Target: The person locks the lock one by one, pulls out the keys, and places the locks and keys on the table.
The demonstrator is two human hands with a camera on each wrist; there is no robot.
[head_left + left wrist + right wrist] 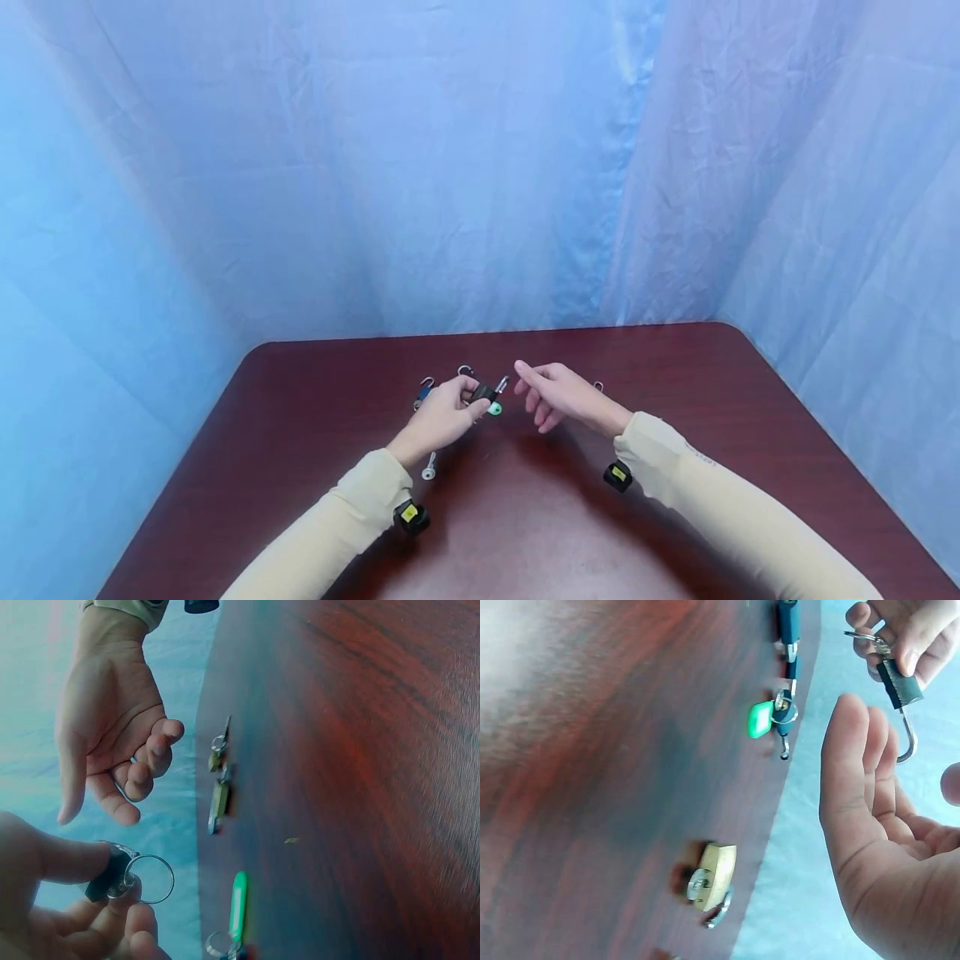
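left hand (pixel 442 414) pinches dark padlock (pixel 483 392) | right hand (pixel 558 396) loose beside | maroon table (pixel 525 517)

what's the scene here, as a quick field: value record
left hand: pinches a black padlock with its shackle open and a key ring attached
right hand: open, fingers relaxed, beside the black padlock, holding nothing
on table: brass padlock, green key tag, blue padlock
backdrop: blue cloth

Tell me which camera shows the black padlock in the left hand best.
The right wrist view: the black padlock shows body and open shackle, pinched by the left hand. The left wrist view shows only a corner and key ring; the head view shows it tiny.
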